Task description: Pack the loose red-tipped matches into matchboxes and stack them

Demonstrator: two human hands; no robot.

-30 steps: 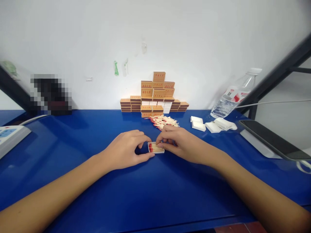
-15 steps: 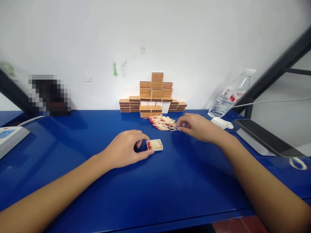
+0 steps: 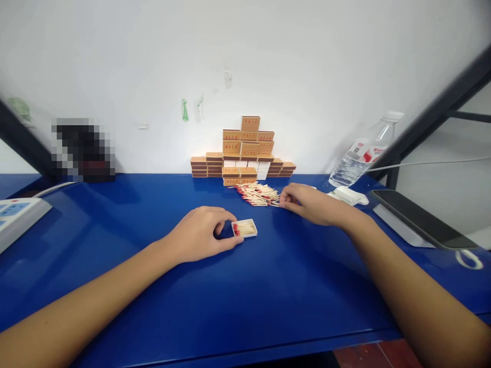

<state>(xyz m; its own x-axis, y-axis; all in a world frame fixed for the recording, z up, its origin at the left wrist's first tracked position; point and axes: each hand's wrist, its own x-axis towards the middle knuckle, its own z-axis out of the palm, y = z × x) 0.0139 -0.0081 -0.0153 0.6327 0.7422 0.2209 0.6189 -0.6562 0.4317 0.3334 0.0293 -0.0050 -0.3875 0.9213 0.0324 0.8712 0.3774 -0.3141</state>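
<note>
My left hand [image 3: 205,235] grips the left end of a small white matchbox tray [image 3: 251,234] between thumb and fingers. The tray rests on the blue table, partly filled with red-headed matches [image 3: 243,227], their heads to the left. Farther back lies a loose pile of matches [image 3: 258,194]. At its right edge is my right hand [image 3: 303,203], thumb and fingertips pinched together on the pale end of a match. The fingers partly cover that match, so I cannot tell whether there is more than one.
Behind the pile, stacked matchboxes [image 3: 249,149] stand against the white wall. A water bottle [image 3: 358,153], a white plug-like object [image 3: 349,195] and a phone [image 3: 424,217] on a white block are at the right. A power strip [image 3: 23,217] sits at the left edge.
My right thumb and fingers have closed together at the pile's right edge. My left hand and the tray stay in place. The view has shifted slightly.
</note>
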